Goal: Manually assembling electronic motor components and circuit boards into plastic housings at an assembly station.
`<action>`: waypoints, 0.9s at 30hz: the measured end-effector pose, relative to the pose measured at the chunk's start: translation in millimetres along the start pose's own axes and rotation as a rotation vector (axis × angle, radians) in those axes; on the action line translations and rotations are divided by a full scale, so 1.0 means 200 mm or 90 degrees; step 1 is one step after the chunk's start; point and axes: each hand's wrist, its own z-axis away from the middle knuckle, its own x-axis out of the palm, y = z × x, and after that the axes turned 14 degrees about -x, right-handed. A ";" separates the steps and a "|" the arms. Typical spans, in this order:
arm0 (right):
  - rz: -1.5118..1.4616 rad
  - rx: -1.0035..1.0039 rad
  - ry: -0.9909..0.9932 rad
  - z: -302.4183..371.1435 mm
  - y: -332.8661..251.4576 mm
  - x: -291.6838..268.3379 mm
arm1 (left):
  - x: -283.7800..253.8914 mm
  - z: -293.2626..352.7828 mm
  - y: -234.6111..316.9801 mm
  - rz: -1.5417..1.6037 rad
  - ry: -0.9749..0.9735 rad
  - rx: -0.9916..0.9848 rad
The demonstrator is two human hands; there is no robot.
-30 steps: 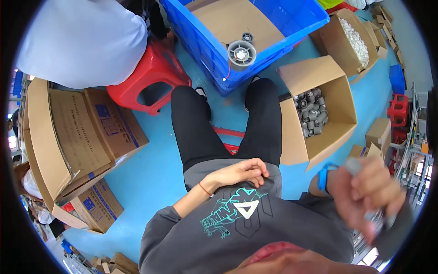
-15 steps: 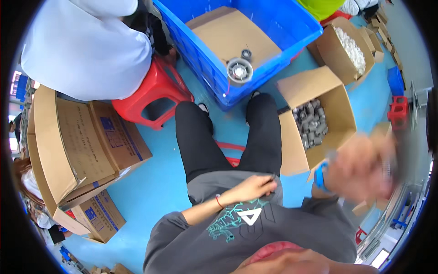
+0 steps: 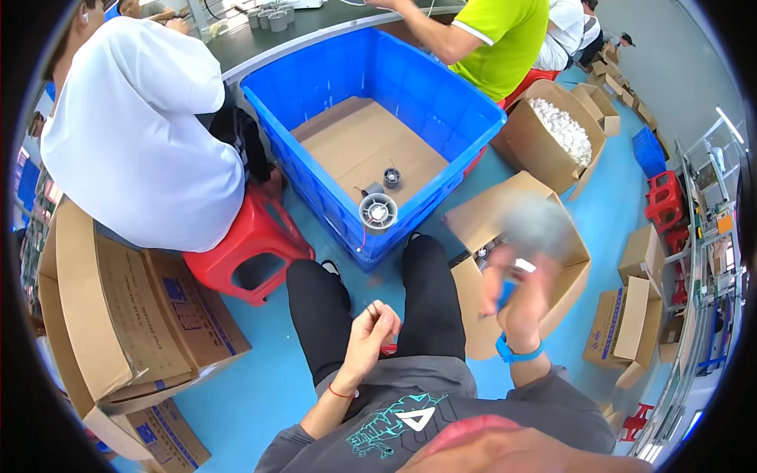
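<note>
My left hand (image 3: 375, 329) is raised above my lap with its fingers curled together. Something small and dark shows at the fingertips, but I cannot make it out. My right hand (image 3: 522, 303), with a blue band on its wrist, is smeared by motion above an open cardboard box (image 3: 569, 277). It grips a grey rounded part (image 3: 539, 225), too blurred to name. A blue patch between its fingers is unclear. Farther off, a grey round fan unit (image 3: 378, 211) sits at the near rim of a blue bin (image 3: 315, 193), with a smaller dark motor (image 3: 391, 177) behind it.
Grey parts (image 3: 482, 256) lie in the box under my right hand. Behind it stands a carton of white pieces (image 3: 561, 130). On the left are a big open carton (image 3: 118, 299) and a person in white on a red stool (image 3: 248, 256). Another person wears lime green (image 3: 505, 43).
My right hand has swung in from the far right to above the box. My left hand has come up off my shirt toward my knees. The view has tilted to show more ahead.
</note>
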 end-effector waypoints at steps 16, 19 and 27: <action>0.092 0.202 -0.309 0.16 0.16 0.03 | 0.11 -0.16 0.26 0.076 -0.042 0.165; 0.106 0.169 -0.219 0.18 0.17 0.01 | 0.10 -0.15 0.22 0.071 -0.028 0.130; 0.108 0.061 -0.169 0.14 0.19 0.01 | 0.11 -0.12 0.16 0.132 -0.033 0.043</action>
